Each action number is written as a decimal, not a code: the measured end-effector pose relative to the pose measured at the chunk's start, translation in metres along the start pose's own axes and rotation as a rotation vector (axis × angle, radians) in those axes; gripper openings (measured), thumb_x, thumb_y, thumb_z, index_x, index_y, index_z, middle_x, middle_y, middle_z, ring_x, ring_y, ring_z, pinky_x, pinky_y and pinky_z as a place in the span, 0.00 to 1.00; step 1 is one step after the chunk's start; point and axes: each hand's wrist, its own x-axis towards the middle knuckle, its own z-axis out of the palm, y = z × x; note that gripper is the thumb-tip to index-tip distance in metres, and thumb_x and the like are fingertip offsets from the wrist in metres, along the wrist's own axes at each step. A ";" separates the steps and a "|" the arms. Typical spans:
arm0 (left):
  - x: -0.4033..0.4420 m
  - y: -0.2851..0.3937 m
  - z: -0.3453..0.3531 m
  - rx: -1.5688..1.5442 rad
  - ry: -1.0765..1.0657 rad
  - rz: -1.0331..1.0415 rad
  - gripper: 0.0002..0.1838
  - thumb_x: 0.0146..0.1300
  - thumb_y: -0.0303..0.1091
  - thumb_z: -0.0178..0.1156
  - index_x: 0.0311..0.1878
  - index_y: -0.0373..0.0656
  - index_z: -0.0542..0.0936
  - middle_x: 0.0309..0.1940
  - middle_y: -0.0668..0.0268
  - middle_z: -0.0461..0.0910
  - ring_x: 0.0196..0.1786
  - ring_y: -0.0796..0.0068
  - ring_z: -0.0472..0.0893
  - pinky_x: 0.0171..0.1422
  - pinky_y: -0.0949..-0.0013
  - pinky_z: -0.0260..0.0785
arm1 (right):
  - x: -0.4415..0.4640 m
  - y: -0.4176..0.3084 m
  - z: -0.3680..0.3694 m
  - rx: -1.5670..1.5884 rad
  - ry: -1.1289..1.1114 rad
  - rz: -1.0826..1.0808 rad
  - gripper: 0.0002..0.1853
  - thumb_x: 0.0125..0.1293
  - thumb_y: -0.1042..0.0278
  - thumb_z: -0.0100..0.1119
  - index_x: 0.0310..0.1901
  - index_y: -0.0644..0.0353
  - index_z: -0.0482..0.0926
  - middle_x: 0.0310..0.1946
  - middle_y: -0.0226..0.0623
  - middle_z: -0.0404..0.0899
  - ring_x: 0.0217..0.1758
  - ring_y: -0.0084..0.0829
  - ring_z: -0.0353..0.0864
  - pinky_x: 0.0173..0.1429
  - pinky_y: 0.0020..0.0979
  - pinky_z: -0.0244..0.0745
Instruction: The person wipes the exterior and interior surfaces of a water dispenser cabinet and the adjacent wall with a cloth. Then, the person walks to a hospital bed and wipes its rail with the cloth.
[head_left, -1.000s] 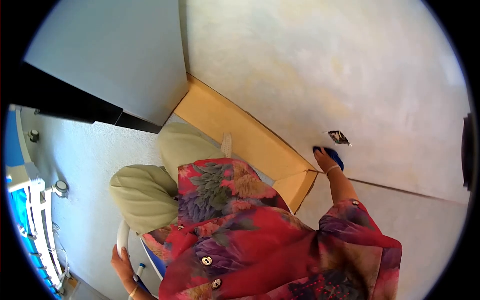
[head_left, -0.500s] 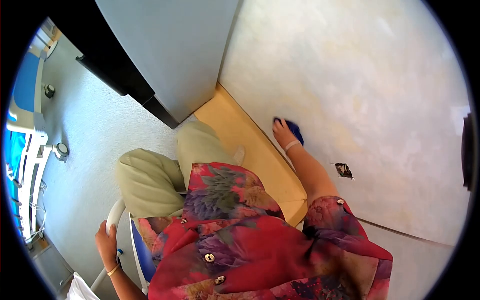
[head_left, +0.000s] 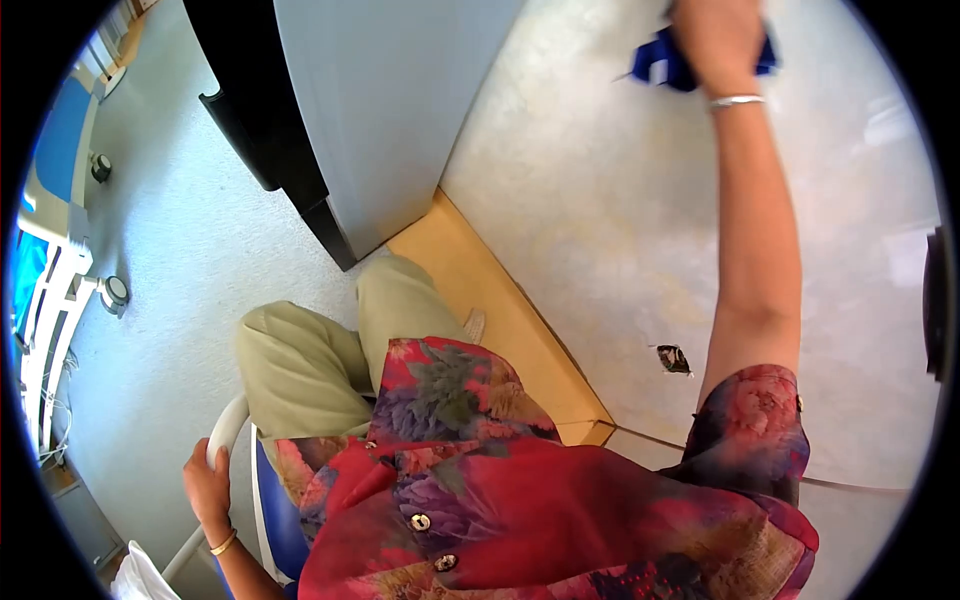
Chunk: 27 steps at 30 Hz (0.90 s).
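My right hand (head_left: 720, 45) is stretched out at the top, closed over a dark blue cloth (head_left: 660, 62) and pressing it against a pale mottled panel (head_left: 610, 200). The cloth's edges stick out on both sides of the hand, and motion blurs the fingers. At lower left, my left hand (head_left: 207, 488) is wrapped round the white curved armrest (head_left: 230, 428) of a chair with a blue seat (head_left: 285, 515).
A tall grey cabinet (head_left: 380, 100) with black trim stands ahead. A tan ledge (head_left: 500, 310) runs along the panel. The panel has a small ragged hole (head_left: 674, 359). White wheeled furniture (head_left: 65, 310) stands on the grey floor (head_left: 170, 220) at left.
My right hand has carried the blue cloth up and to the right across the panel, and the arm is now stretched further. My left hand stays on the armrest.
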 end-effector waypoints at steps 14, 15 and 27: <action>-0.002 0.002 -0.004 0.033 0.077 0.005 0.18 0.54 0.39 0.59 0.44 0.37 0.77 0.31 0.46 0.79 0.35 0.48 0.79 0.41 0.58 0.70 | -0.113 -0.115 0.072 0.109 -0.438 -0.312 0.20 0.59 0.66 0.48 0.55 0.51 0.74 0.56 0.40 0.67 0.62 0.38 0.61 0.59 0.44 0.57; -0.002 0.007 -0.007 0.020 0.039 -0.008 0.17 0.54 0.39 0.59 0.43 0.37 0.78 0.31 0.47 0.79 0.36 0.48 0.79 0.41 0.57 0.70 | -0.128 -0.131 0.072 0.120 -0.513 -0.368 0.20 0.60 0.66 0.47 0.55 0.51 0.73 0.57 0.39 0.67 0.62 0.38 0.60 0.61 0.45 0.56; 0.000 -0.006 -0.001 0.012 -0.024 0.026 0.18 0.56 0.40 0.56 0.45 0.38 0.77 0.33 0.46 0.79 0.37 0.44 0.77 0.43 0.53 0.69 | -0.344 -0.161 -0.002 0.288 -1.029 -0.738 0.17 0.61 0.66 0.48 0.52 0.54 0.75 0.58 0.39 0.67 0.66 0.41 0.57 0.68 0.48 0.51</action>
